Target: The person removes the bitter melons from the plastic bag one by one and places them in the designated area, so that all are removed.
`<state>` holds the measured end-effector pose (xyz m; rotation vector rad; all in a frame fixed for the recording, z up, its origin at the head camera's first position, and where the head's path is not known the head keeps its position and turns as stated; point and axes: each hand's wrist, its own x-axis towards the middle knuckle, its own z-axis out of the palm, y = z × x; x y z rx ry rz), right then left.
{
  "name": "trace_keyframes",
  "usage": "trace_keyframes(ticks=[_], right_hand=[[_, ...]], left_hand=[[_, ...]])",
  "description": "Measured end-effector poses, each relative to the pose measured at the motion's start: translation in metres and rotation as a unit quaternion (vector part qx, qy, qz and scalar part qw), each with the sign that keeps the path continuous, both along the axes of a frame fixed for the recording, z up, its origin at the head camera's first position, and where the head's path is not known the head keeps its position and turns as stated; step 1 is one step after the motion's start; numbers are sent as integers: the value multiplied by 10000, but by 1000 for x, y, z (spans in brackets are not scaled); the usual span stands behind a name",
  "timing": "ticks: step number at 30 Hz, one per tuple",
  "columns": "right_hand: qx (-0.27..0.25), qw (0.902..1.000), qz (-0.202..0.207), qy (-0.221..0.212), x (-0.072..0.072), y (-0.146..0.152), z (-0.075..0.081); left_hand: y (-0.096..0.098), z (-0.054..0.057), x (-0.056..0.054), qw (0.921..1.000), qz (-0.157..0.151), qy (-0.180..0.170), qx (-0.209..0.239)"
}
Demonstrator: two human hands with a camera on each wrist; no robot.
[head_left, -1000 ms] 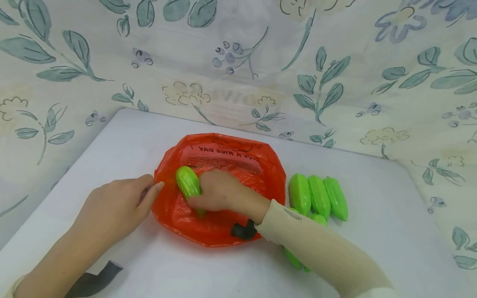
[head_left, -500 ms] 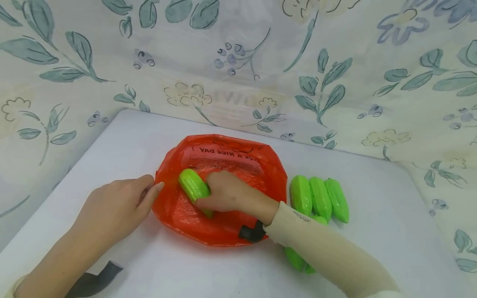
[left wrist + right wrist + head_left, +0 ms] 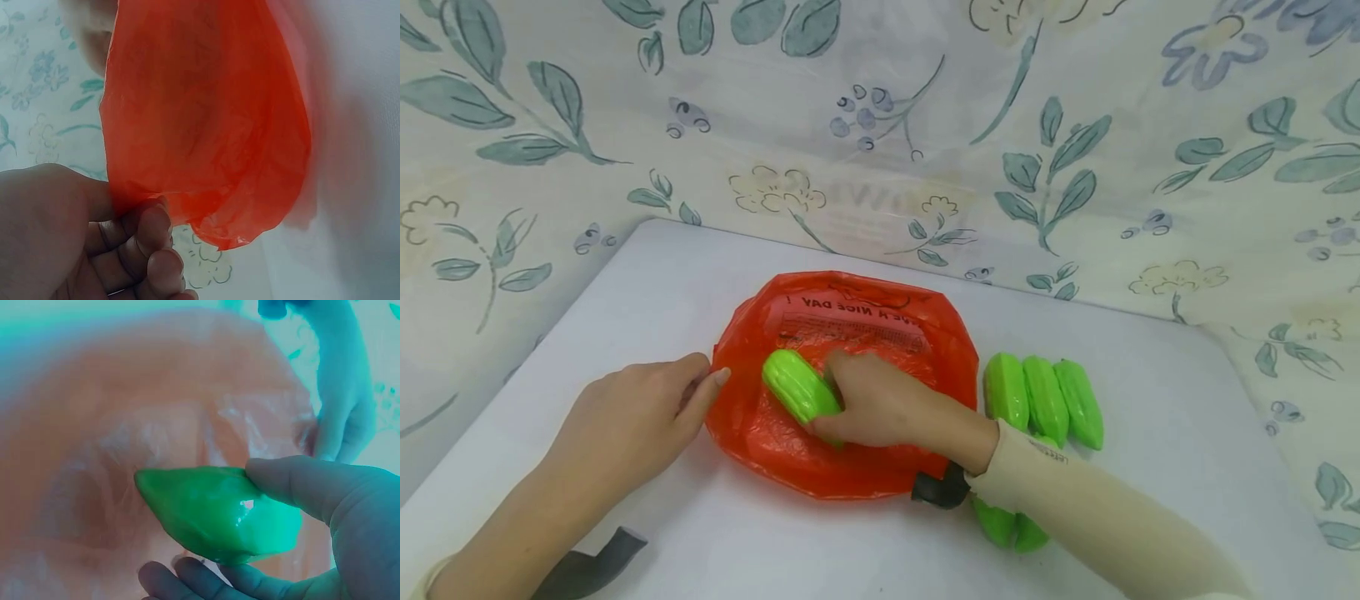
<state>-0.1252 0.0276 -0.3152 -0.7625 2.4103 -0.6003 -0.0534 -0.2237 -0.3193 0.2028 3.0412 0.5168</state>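
A red plastic bag (image 3: 865,467) stands open-mouthed on the white table, printed letters showing on its inner far wall. My left hand (image 3: 632,417) pinches its left rim between thumb and finger; in the left wrist view the bag's thin film (image 3: 206,100) hangs from the fingertips. Over the bag's mouth, my right hand (image 3: 876,400) holds a glossy, bright green ridged star fruit (image 3: 797,385). The right wrist view shows the thumb on one side of this star fruit (image 3: 219,512) and curled fingers on the other. Its near end is partly hidden by the hand.
Right of the bag, several similar green star fruits (image 3: 1043,396) lie on the white table (image 3: 1165,467), some partly hidden under the right forearm. A dark strap (image 3: 940,487) hangs by the right wrist, another (image 3: 591,567) by the left. Flower-patterned cloth (image 3: 865,117) rises behind the table.
My right hand has shifted to the right and slightly nearer with the star fruit, which now lies more slanted. The left hand keeps its place on the bag's rim.
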Motion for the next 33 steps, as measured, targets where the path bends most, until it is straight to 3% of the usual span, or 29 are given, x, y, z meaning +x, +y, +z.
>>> trace_keyframes(ticks=[9,13,20,28,33], right_hand=[[-125,9986,-11,510,15,27,17],[-479,9971,-71,583,18,42,22],[-1092,9917,-409,545,27,70,26],[-1450,9859,-806,201,50,100,24],[-1872,9774,-907,372,62,119,21]], left_hand=[[1,1,0,10000,-9,-15,55],[2,2,-1,10000,-47,70,26],[3,3,-1,10000,-24,58,-10],[2,1,-1,9999,48,-60,72],[2,1,0,10000,45,-7,48]])
